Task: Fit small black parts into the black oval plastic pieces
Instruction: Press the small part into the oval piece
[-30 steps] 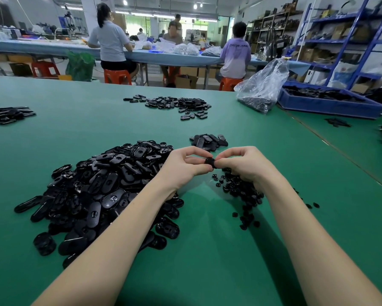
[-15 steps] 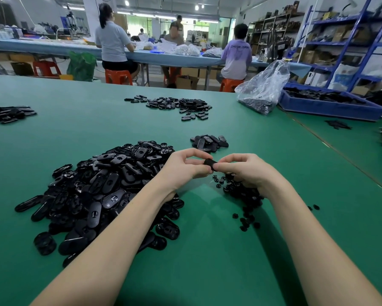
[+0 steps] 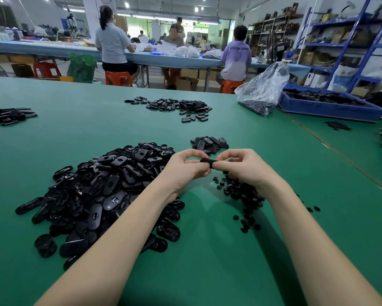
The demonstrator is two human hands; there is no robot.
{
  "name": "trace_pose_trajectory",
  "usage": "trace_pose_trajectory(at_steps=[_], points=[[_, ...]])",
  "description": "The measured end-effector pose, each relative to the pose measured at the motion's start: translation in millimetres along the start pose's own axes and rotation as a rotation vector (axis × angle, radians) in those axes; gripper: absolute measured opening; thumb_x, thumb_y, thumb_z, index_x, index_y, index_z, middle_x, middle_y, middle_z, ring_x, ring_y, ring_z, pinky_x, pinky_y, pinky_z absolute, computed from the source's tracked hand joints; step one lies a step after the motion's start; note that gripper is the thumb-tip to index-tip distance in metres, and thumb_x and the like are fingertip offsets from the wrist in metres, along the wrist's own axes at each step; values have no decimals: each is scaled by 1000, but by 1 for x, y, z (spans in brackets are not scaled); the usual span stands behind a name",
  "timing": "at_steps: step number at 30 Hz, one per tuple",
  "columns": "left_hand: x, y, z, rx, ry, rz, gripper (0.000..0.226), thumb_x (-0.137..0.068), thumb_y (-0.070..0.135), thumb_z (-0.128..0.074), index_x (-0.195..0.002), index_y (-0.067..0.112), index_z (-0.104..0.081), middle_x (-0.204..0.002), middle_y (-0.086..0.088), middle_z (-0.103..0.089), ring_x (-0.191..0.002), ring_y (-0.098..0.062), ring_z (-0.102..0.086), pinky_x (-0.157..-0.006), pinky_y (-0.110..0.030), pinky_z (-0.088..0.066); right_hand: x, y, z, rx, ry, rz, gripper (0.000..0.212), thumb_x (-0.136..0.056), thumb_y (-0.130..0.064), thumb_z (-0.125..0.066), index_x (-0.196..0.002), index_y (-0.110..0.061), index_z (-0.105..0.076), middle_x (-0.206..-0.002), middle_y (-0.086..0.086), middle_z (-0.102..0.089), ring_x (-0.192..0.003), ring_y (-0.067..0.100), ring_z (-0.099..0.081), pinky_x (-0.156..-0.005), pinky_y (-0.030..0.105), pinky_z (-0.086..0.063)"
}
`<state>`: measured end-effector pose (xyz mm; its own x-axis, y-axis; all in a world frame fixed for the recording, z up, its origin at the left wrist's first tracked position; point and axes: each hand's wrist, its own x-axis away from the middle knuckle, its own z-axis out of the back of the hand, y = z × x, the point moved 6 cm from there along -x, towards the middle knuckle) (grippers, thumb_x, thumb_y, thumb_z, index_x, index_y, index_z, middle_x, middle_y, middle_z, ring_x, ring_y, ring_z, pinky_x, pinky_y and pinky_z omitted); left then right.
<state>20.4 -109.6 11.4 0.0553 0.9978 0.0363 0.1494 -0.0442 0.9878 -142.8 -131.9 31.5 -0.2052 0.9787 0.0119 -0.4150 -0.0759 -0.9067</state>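
Note:
Both hands meet above the green table (image 3: 207,272) and hold one black oval piece (image 3: 207,161) between them. My left hand (image 3: 185,166) pinches its left end and my right hand (image 3: 243,167) pinches its right end; most of the piece is hidden by the fingers. A big heap of black oval pieces (image 3: 101,191) lies under and left of my left forearm. The small black parts (image 3: 243,195) sit in a loose pile under my right wrist. A little stack of ovals (image 3: 208,143) lies just beyond the hands.
Farther back lie more ovals (image 3: 176,106), another group at the left edge (image 3: 6,115), a clear plastic bag (image 3: 263,91) and a blue tray (image 3: 331,107) of black pieces. Three people sit at a far table (image 3: 53,47). Shelves stand at the right.
More of the oval piece shows between my fingertips now. Both hands stay together at the same spot above the table.

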Motion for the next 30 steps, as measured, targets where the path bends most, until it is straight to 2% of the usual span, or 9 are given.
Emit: trace_pose_trajectory(at_steps=[4, 8, 13, 17, 21, 30], points=[[-1, -1, 0, -36, 13, -9, 19, -88, -10, -65, -97, 7, -65, -82, -11, -74, -71, -16, -69, -77, -21, -58, 0, -2, -1, 60, 52, 16, 9, -83, -23, -81, -79, -21, -73, -69, -5, -61, -51, 5, -46, -59, 22, -39], [-1, 0, 1, -59, 12, -20, 18, -86, -6, -70, -98, 8, -66, -79, -8, -75, -70, -14, -69, -75, -20, -57, -1, -3, 1, 81, 73, 35, 9, -82, -23, -81, -78, -19, -74, -68, -4, -58, -56, 8, -47, -61, 24, -39], [-1, -2, 1, -109, 30, -30, 18, -87, -2, -72, -102, 8, -66, -85, -11, -75, -74, -15, -70, -83, -23, -58, -2, -1, 1, 120, 93, 45, 10, -81, -24, -81, -77, -18, -73, -59, -11, -55, -50, 4, -45, -53, 19, -37], [-2, -1, 0, -139, 25, -39, 18, -88, 1, -73, -102, 9, -67, -88, -12, -76, -75, -15, -71, -87, -26, -58, -3, 1, 1, 108, 88, 40, 11, -81, -23, -81, -77, -18, -72, -60, -9, -54, -53, 8, -44, -54, 20, -37], [-2, -3, 0, -130, 7, -30, 18, -87, 0, -73, -101, 10, -68, -90, -13, -76, -78, -16, -72, -89, -26, -58, -3, 4, 0, 88, 79, 32, 12, -82, -22, -81, -76, -18, -72, -53, -14, -50, -48, 4, -42, -47, 12, -35], [-3, -6, 1, -121, 14, -24, 18, -87, -2, -73, -101, 8, -68, -91, -13, -76, -78, -16, -71, -87, -26, -58, -4, 2, 1, 119, 70, 45, 14, -83, -22, -80, -77, -17, -69, -56, -11, -53, -48, 5, -43, -46, 13, -35]])
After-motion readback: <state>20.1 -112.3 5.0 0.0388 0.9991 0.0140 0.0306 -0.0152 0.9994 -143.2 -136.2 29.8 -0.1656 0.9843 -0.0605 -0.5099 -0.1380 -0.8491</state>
